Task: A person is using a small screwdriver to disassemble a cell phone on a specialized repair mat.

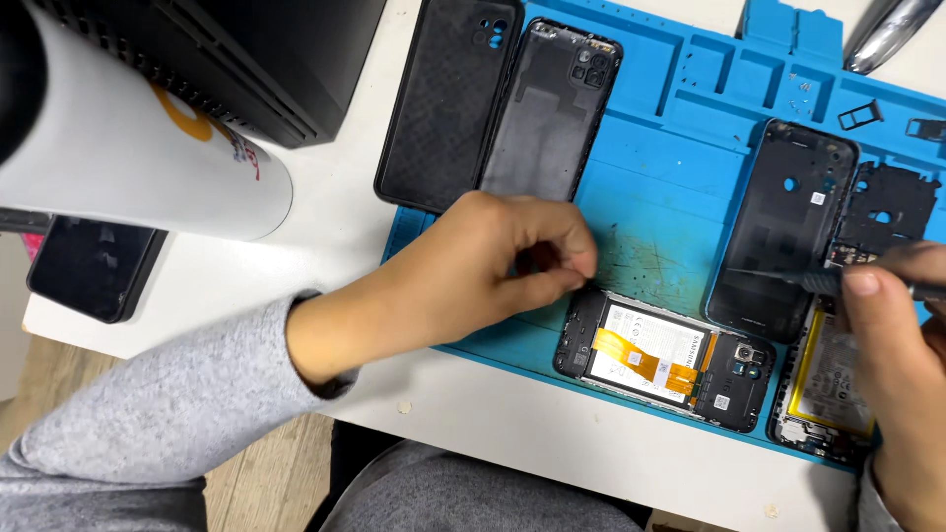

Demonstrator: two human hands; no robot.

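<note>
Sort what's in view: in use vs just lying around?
In use: left hand on opened phone; right hand holding thin tool; blue mat.
Lying about: two back covers, white cylinder, dark phone.

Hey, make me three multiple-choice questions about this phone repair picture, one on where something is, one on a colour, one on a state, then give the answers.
1. Where does the left hand rest?
A. on the white cylinder
B. at the corner of the opened phone on the mat
C. on the dark phone left of the mat

2. What colour is the work mat?
A. blue
B. red
C. grey

3. In what state is the phone nearest the left hand?
A. sealed, screen lit
B. back removed, battery showing
C. wrapped in a box

Answers:
1 B, the pinched fingers touch the phone's upper left corner.
2 A, the mat is blue all over.
3 B, the battery and an orange ribbon cable lie bare.
The right hand holds a thin dark tool.
</note>
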